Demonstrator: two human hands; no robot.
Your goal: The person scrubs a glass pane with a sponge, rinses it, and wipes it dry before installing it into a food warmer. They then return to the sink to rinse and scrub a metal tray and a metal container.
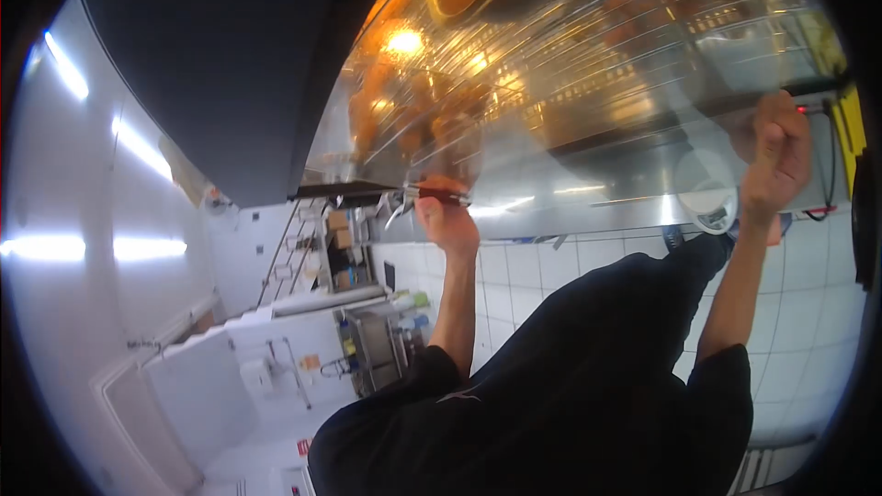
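Note:
My left hand is closed around a slim metal tool with a dark red part, its exact kind unclear. It is close to the lower left edge of a glass-fronted food case. My right hand is raised at the case's right end, its fingers curled; whatever they hold, if anything, is hidden. Behind the glass, orange-brown food lies on wire racks, and a yellow-lit tray shows at the top. Reflections blur much of the inside.
A white round device with a small display is below the case's steel ledge, left of my right hand. A dark panel fills the upper left. White floor tiles show below. Shelves with boxes stand farther back.

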